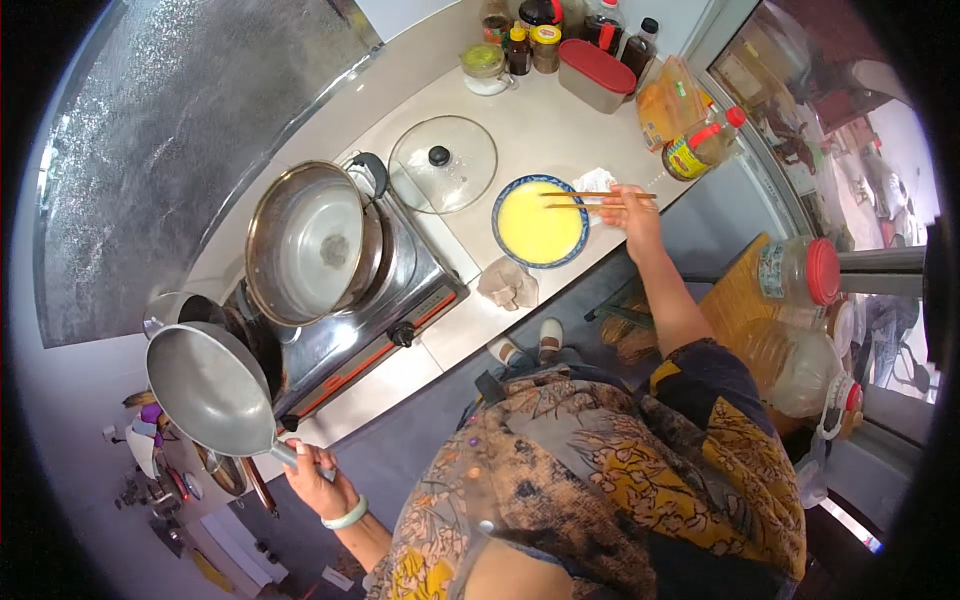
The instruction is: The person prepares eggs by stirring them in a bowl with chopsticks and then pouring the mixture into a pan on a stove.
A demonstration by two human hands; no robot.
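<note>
My left hand grips the short handle of a grey metal ladle, raised left of the gas stove with its bowl facing me. My right hand holds a pair of wooden chopsticks. Their tips reach over the yellow liquid, which looks like beaten egg, in a blue-rimmed bowl. On the gas stove sits a wide steel pot without its lid; a dark patch shows at its bottom. A glass lid with a black knob lies on the counter behind the bowl.
A crumpled cloth lies by the bowl, with a white tissue beyond. Sauce bottles, jars and a red-lidded container line the back. An oil bottle stands near the right edge. Large jars are at my right.
</note>
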